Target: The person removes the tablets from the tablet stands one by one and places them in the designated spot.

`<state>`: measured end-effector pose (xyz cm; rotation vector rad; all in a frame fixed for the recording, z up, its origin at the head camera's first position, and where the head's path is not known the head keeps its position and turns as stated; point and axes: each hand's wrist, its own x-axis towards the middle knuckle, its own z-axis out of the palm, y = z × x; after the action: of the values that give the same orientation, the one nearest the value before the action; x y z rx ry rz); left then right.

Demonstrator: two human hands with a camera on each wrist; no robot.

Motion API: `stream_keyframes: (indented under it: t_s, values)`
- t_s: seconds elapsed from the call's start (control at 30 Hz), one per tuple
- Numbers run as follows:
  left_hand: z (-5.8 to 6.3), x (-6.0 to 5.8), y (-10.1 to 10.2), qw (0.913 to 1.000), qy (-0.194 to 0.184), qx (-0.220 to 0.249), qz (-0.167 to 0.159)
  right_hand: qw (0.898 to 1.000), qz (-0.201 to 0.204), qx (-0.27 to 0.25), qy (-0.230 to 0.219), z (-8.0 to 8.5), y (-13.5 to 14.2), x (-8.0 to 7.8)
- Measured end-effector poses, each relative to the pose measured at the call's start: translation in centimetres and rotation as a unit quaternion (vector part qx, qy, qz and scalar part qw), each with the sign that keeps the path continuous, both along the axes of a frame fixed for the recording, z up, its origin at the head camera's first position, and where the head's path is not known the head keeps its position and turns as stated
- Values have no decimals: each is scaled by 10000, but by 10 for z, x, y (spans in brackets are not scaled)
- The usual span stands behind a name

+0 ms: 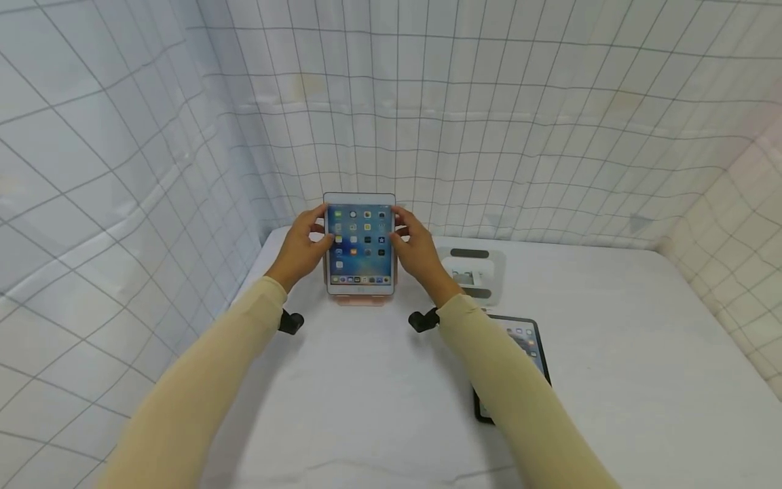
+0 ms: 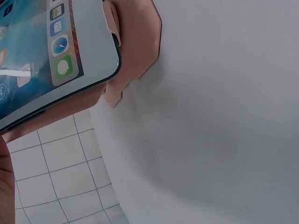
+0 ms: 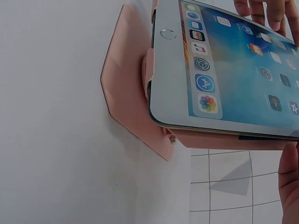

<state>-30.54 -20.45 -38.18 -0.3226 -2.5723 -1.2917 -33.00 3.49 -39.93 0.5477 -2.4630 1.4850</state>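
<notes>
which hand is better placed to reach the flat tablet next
Probably the right hand: its sleeve crosses over the flat tablet, while the left hand grips the left edge of the propped tablet.

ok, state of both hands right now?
Left hand: holding the white-framed rectangular tablet by its left edge.
Right hand: holding the same tablet by its right edge.

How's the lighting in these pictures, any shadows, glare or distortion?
Head view: lines on the checked cloth bow, perhaps lens distortion, and soft shadows lie beside the sleeves; left wrist view: dim and grey, a soft shadow on the tabletop, a pale streak, possibly glare, on the iPad; right wrist view: icons crisp, faint shadow by the pink stand.
</notes>
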Motion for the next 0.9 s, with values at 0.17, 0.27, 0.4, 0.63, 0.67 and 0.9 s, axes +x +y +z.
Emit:
stream_keyframes:
  t_s: [0.17, 0.27, 0.4, 0.63, 0.67, 0.9]
  values:
    - [1, -1, 3, 9999, 2, 52, 122, 9999, -57, -26, 93, -4, -2, -1]
    - [0, -2, 5, 9998, 24, 87, 179, 9998, -100, -47, 157, -5, -3, 0]
    - [-2, -3, 7, 9997, 101, 105, 196, 9997, -168, -76, 165, -6, -3, 0]
    - [-2, -1, 9, 9995, 167, 11, 274, 9995, -152, -163, 219, -6, -3, 1]
    - [-2, -1, 10, 9994, 177, -17, 285, 9995, -159, -152, 233, -6, -2, 1]
    - [6, 4, 9, 9991, 307, -19, 294, 9990, -183, -7, 413, 0, -1, 4]
